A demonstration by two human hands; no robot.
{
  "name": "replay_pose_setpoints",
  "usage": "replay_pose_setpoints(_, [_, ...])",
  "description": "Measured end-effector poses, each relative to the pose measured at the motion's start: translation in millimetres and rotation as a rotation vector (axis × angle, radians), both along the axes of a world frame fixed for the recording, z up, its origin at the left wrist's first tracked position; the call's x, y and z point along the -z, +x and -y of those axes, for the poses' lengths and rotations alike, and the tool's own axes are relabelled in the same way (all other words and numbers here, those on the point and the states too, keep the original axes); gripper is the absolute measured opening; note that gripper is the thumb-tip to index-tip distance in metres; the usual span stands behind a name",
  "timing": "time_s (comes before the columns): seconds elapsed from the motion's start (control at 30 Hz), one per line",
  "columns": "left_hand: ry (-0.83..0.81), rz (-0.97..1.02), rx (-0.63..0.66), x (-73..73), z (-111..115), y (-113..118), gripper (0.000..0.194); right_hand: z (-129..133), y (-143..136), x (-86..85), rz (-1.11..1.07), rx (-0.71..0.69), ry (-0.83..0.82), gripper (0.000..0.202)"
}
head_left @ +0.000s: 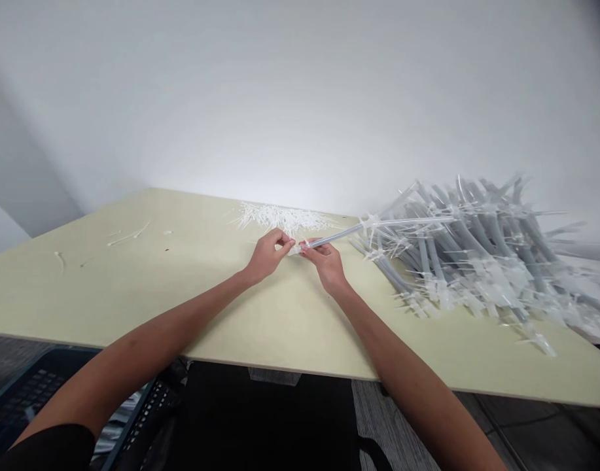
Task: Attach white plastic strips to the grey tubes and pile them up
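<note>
A grey tube assembly [341,233] with clear branches and white ties reaches from my hands toward the right. My right hand [328,263] is closed around the tube near its left end. Close beside it, my left hand [270,254] pinches a small whitish piece at that same end; its exact shape is too small to tell. Just behind both hands lies a heap of white cable ties [284,218]. The far end of the assembly overlaps a large pile of similar tubes [491,242] at the right.
Loose ties [130,237] are scattered over the left of the pale yellow table [192,275]. A white wall [280,98] rises behind it. Below the front edge at the left is a dark plastic basket [49,376] with silvery items inside.
</note>
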State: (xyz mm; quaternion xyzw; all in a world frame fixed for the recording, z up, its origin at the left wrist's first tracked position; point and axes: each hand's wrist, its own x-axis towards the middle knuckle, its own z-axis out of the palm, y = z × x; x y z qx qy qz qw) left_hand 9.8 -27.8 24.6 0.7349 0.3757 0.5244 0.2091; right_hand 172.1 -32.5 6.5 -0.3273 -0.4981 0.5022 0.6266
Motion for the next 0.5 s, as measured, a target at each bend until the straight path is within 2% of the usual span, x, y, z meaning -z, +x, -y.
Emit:
replay_pose_setpoints(0.1, [0.156,-0.089,-0.030,-2.3,5.8,0.4,0.019,1.3,-2.3,-2.0,-0.031,0.018,-0.006,0.028])
replay_pose_setpoints(0.2, [0.193,-0.136,-0.015,-4.3,8.3,0.0,0.019,1.5,-2.0,-2.2,-0.063,0.025,-0.029,0.027])
replay_pose_setpoints(0.33, [0.031,-0.119,0.023,-6.7,3.5,-2.9,0.021,-1.4,1.8,2.7,-0.034,0.000,-0.048,0.029])
replay_pose_setpoints(0.5, [-0.191,0.004,0.067,-8.5,-3.5,-6.7,0.026,-4.1,4.0,8.3,0.055,-0.060,-0.023,0.033])
